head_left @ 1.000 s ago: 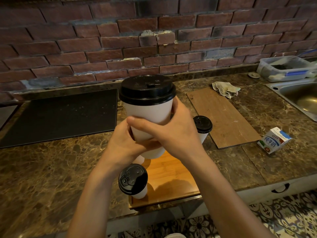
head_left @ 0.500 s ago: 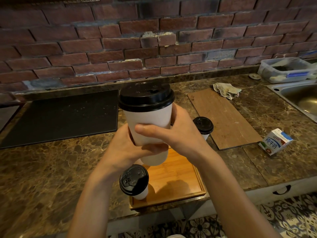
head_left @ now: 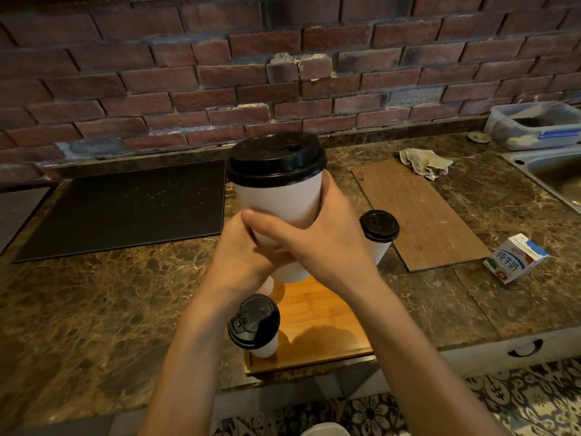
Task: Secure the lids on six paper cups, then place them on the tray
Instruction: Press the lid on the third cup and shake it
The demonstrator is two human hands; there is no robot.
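A white paper cup (head_left: 279, 196) with a black lid (head_left: 276, 158) is held upright in the air above the wooden tray (head_left: 317, 322). My left hand (head_left: 242, 259) and my right hand (head_left: 327, 247) both grip its lower half, the right thumb across the front. A second lidded cup (head_left: 256, 325) stands on the tray's near left corner. A third lidded cup (head_left: 379, 234) stands just behind my right hand at the tray's far right. Part of another white cup (head_left: 267, 284) shows under my left hand.
The marble counter (head_left: 94, 297) carries a black mat (head_left: 125, 209) on the left, a brown board (head_left: 418, 212), a rag (head_left: 424, 162) and a milk carton (head_left: 514, 258) on the right. A sink (head_left: 556, 174) and a plastic tub (head_left: 534, 124) sit far right. A brick wall runs behind.
The held cup has come down a little and slightly toward the tray, still upright in both hands. The other cups have not moved.
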